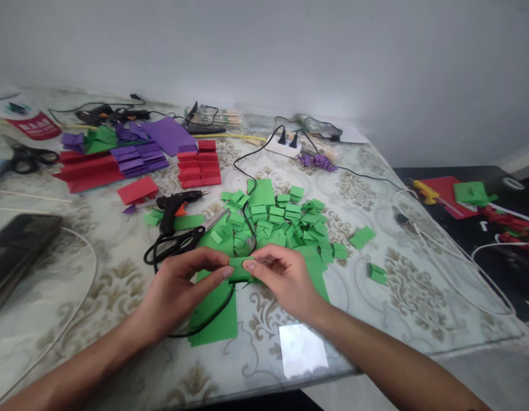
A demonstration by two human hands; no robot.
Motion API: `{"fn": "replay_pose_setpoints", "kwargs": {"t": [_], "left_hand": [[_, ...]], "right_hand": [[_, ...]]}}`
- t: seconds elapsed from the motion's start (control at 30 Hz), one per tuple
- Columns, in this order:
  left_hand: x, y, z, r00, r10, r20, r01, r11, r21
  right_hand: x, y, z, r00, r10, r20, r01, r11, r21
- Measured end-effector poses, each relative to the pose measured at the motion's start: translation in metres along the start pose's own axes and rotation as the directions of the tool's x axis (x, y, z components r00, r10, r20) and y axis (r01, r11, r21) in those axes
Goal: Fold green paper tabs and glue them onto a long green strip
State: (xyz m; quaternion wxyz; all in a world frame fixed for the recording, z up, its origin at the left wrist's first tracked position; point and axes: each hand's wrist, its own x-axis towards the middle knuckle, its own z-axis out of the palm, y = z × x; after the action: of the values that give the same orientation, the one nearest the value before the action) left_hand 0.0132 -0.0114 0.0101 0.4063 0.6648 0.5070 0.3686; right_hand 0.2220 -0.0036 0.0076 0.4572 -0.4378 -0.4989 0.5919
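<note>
Between my two hands is a small piece of folded green paper (240,270). My left hand (184,288) pinches its left end with thumb and fingers. Thumb and fingers of my right hand (285,279) close on its right end. Just beyond lies a heap of folded green paper pieces (275,220). Green sheets (215,314) rest under and beside my hands, and a black cord runs across them. Black-handled scissors (179,244) and a black glue gun (174,208) with an orange trigger lie beyond my left hand.
Red folded strips (200,165), purple paper (170,135) and a white power strip (284,146) with two plugs lie farther back. A phone (22,251) and another pair of scissors (27,157) are at left. Loose cables cross the patterned table (333,308). A dark surface stands at right.
</note>
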Motion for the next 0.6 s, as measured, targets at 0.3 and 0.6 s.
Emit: {"fn": "replay_pose_setpoints", "kwargs": {"t": [0.3,0.6], "left_hand": [[-0.0005,0.0044,0.0034,0.998,-0.030,0.052,0.031,0.999,-0.009],[-0.0016,0.0048,0.0038,1.000,0.007,0.018,-0.008,0.999,0.050]], "right_hand": [[-0.0037,0.0028,0.0030,1.000,-0.016,0.021,0.017,0.999,-0.045],[-0.0053,0.0029,0.0032,0.999,-0.031,0.022,0.033,0.997,-0.069]]}}
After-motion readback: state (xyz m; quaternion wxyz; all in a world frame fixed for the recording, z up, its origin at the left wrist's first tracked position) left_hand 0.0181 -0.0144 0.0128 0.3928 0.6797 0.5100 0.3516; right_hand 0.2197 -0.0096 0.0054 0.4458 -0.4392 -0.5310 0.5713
